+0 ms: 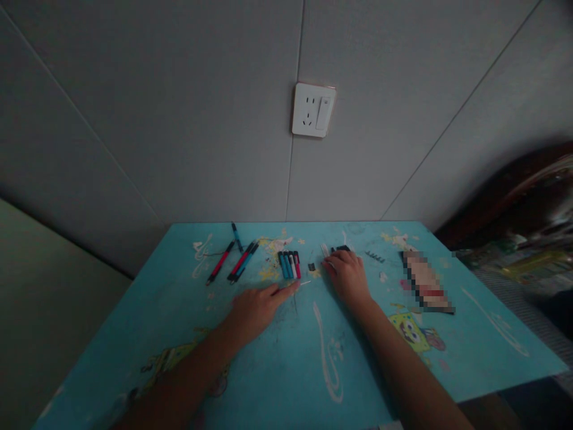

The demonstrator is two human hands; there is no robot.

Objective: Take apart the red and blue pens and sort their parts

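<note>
My left hand (255, 307) is closed in a pinch on a pen refill (305, 282), a thin pale stick pointing right from the fingertips. Just beyond it, several pen barrels (289, 264) in blue, white and pink lie side by side. My right hand (347, 275) rests on the table with its fingers bent over some thin pale sticks (324, 249); what the fingertips grip is hidden. Black pen parts (342, 247) show behind its knuckles. Between the hands lie small dark pieces (312, 267).
Several pens, including a red one (220, 263) and a blue one (237, 236), lie at the back left. Small dark pieces (375, 257) form a row right of my right hand. A blurred flat packet (427, 283) lies farther right. Behind the blue table (286, 370) stands a wall with a socket (314, 110).
</note>
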